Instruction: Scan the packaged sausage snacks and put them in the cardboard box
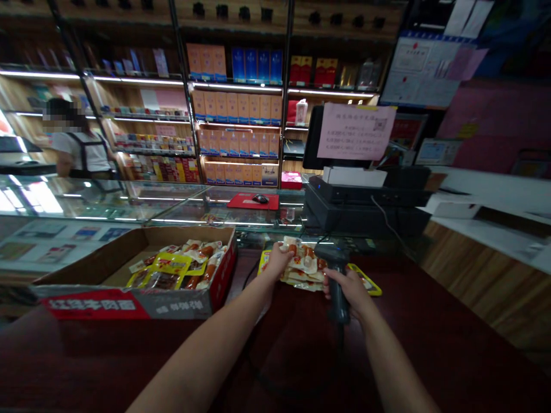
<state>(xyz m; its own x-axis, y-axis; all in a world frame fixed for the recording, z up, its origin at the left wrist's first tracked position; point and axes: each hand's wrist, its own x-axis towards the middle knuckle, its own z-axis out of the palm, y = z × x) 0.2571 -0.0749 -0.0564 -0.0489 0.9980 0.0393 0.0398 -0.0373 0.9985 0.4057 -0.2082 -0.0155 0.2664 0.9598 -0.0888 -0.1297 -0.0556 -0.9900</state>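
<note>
My right hand (350, 287) is wrapped round the grip of a black barcode scanner (339, 295), whose head sits close to a pile of snack packs. With its fingers closed, my left hand (279, 261) holds the left edge of a clear-and-white snack pack (303, 255) with brown pieces inside. More packs are stacked beneath it on the dark red counter (297, 332). A yellow-edged pack (370, 282) lies just beyond my right hand, and another yellow pack (263, 259) shows partly behind my left.
An open cardboard box (181, 304) with several snack packs stands at left. Behind are a glass counter (206, 201), a red mat (247, 201) with a mouse (260, 198), and a monitor bearing a pink notice (355, 132). A person (81, 143) stands far left by stocked shelves.
</note>
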